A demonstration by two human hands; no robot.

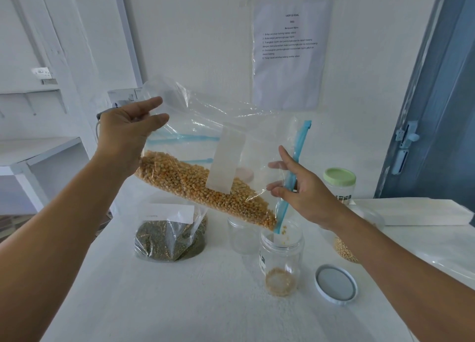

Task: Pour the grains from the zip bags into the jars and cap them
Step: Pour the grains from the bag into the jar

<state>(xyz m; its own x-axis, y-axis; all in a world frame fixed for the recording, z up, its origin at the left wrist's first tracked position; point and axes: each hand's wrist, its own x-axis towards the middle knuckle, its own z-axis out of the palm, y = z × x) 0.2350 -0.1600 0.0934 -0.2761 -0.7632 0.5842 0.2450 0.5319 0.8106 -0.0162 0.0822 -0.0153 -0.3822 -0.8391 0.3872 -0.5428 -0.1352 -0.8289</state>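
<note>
A clear zip bag [205, 185] of yellow corn kernels is tilted with its blue-zip mouth down over an open clear jar [281, 257]. Kernels are falling into the jar, and a thin layer covers its bottom. My left hand [126, 133] grips the raised bottom end of the bag. My right hand [300, 190] pinches the blue zip edge near the mouth. The jar's white lid [336, 284] lies on the table to its right.
A second bag [169, 235] of dark green grains lies on the white table [192, 303]. An empty open jar [240, 236] stands behind the filling one. A green-capped jar [339, 183] stands at the back right, with another jar [347, 246] of kernels partly hidden by my right arm.
</note>
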